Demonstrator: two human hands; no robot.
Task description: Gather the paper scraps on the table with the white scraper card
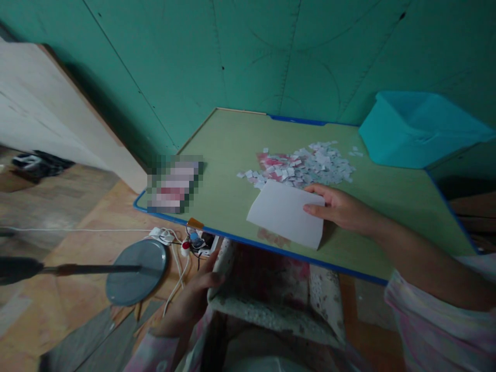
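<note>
My right hand [329, 206] pinches the right edge of a white sheet of paper [284, 209], thumb on top. The sheet is slightly bent and tilted above the green tabletop [220, 150]. Just behind it lies a loose pile of small white paper squares [325, 163], with some pink-red pieces or stains among them. Below the table's front edge, my left hand [197, 292] is closed around the left side of a tray-like holder [267, 312] with a speckled white rim and a red-stained inside. Part of that hand's fingers is hidden behind the rim.
A turquoise bin [403, 129] stands at the table's back right. A blurred-out phone-like object [174, 188] lies at the left. On the floor are a round grey stand base [135, 274], a power strip [203, 243] and white cables. A green wall [251, 57] backs the table.
</note>
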